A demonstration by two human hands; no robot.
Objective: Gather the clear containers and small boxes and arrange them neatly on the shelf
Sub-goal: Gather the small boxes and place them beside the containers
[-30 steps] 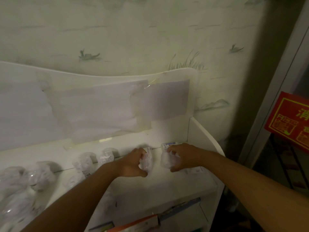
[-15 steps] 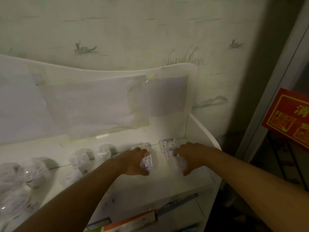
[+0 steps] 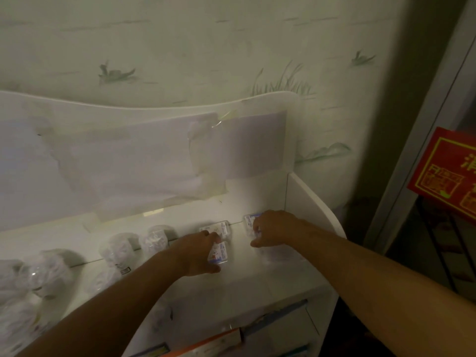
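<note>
Boxes (image 3: 219,252) go by the shelf (image 3: 270,276) wall: our left hand (image 3: 197,253) grips one to square it, our right hand (image 3: 273,229) holds another (image 3: 249,220).

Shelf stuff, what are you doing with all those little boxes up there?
A person is lining up small boxes on the white shelf. The left hand grips one small clear box, and the right hand holds another box near the back. Crinkly clear containers sit in a row to the left.

Left hand (image 3: 197,253) and right hand (image 3: 274,229), fingers curled.
</note>
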